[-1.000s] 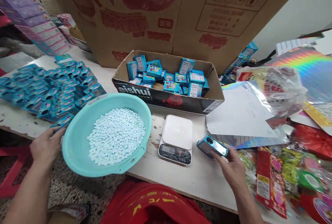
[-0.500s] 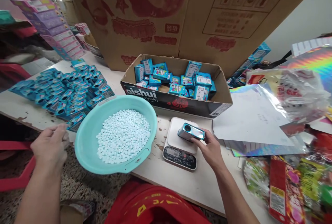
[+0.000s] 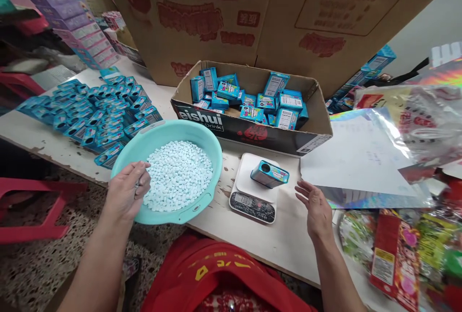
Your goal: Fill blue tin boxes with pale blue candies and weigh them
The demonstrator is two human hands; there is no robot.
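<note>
My left hand [image 3: 128,189] is over the left rim of a turquoise basin [image 3: 124,158], fingers curled together; what they hold, if anything, is hidden. Small pale-blue candy tablets [image 3: 180,175] lie heaped in the basin. On a white kitchen scale [image 3: 245,177] with a lit display stands a small blue candy box [image 3: 270,173], a round dark hole in its top. Just right of the scale, my right hand [image 3: 315,208] has its fingers apart and touches nothing.
Behind the scale, an open carton [image 3: 252,131] holds several blue boxes. Many holed blue boxes [image 3: 104,110] stand in rows at left. A large cardboard box [image 3: 224,23] rises at the back. White sheets [image 3: 357,158] and candy bags [image 3: 393,254] lie at right.
My right hand has let go of the blue candy box on the scale and drawn back to the right. My left hand has moved right, from beside the basin to over its rim.
</note>
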